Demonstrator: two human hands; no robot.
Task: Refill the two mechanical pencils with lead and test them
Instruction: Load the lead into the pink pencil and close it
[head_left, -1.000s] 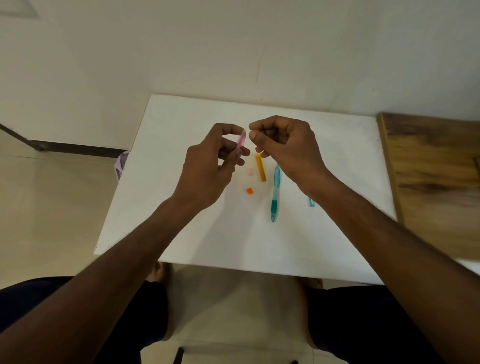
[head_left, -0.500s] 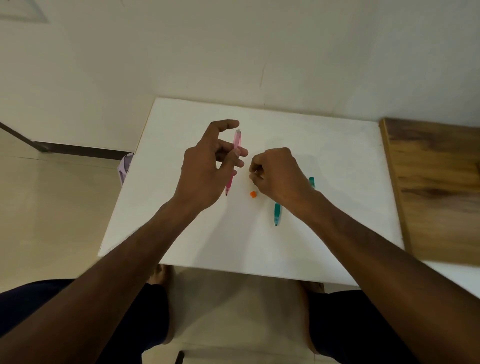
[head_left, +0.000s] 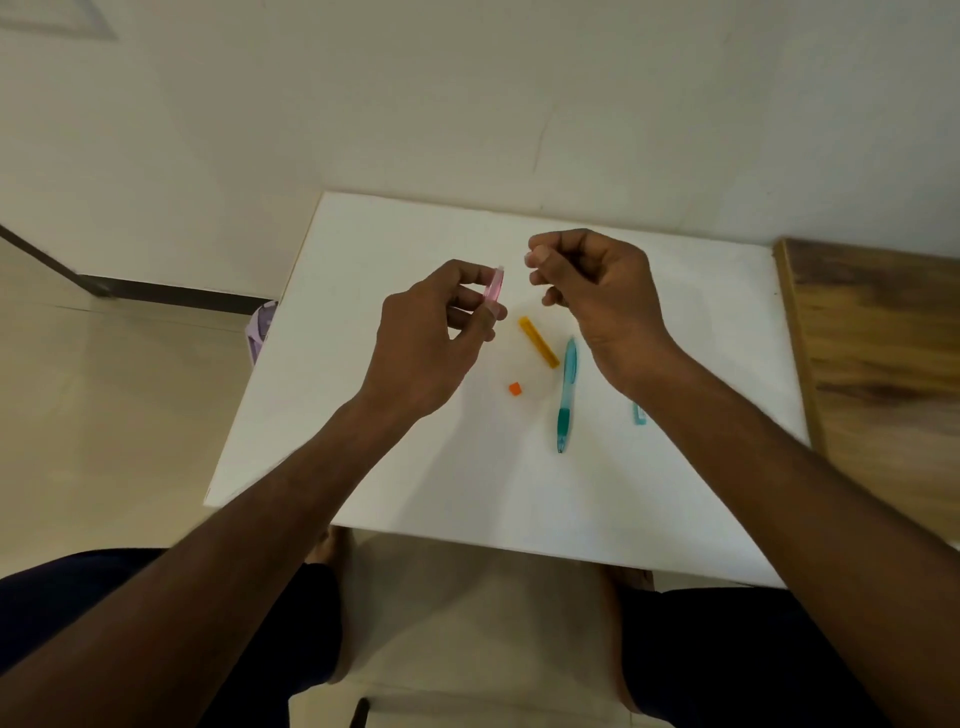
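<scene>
My left hand (head_left: 423, 345) grips a pink mechanical pencil (head_left: 494, 282) upright above the white table (head_left: 395, 467). My right hand (head_left: 597, 291) is raised just to the right of the pencil's top. Its thumb and forefinger are pinched together, and whatever they hold is too small to make out. A teal mechanical pencil (head_left: 567, 395) lies on the table with its tip toward me. An orange lead case (head_left: 538, 342) lies beside it, and a small orange cap (head_left: 515, 388) sits nearer me. A small teal piece (head_left: 639, 414) shows beside my right wrist.
A wooden surface (head_left: 883, 364) adjoins the table on the right. A wall stands behind the table. A pale purple object (head_left: 258, 327) sits on the floor at the table's left edge. My knees are below the near edge.
My right hand dropped to the table beside the orange case, then rose again to the pencil's top with fingers pinched. The small pink piece that lay there is gone. My left hand kept the pink pencil.
</scene>
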